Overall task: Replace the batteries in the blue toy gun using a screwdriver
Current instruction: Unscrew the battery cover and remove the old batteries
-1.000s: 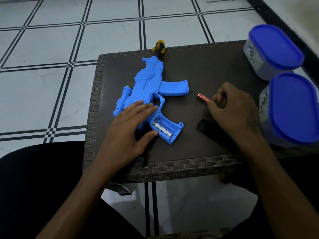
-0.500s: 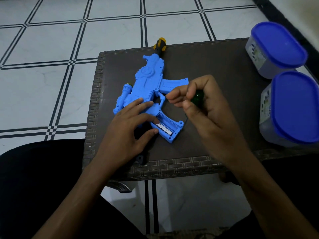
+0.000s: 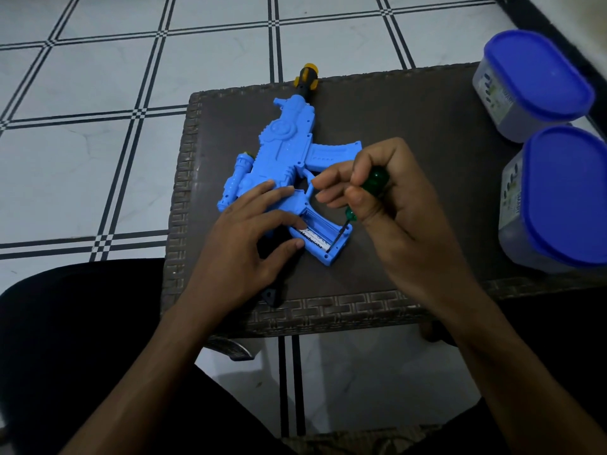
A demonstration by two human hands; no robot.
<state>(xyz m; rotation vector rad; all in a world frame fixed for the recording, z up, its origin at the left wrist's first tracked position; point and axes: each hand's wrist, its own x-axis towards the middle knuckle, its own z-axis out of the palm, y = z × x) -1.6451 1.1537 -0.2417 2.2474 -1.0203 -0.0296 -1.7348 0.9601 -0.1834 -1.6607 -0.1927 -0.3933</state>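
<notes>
- Blue plastic toy gun lies flat on its side on the dark brown woven-rim table, left of the table's middle, with its yellow-and-black muzzle tip at the far edge and its grip toward the near side.
- Its open battery compartment in the grip faces up; a white-labelled battery lies inside along the left wall.
- A green-handled screwdriver stands tilted, handle up and to the right, its thin dark shaft reaching down into the near right end of the compartment, just beside the battery's end.
- The right hand comes in from the near right, wrist raised above the table, fingers curled and clenched round the screwdriver's handle; the index finger and thumb extend leftward over the gun's trigger guard.
- The left hand comes in from the near left and rests palm down on the gun's body, fingers straight and spread, grasping nothing; the thumb lies against the near left side of the grip.
- Two clear oval tubs with blue lids stand at the right edge of the table, one far and one nearer.
</notes>
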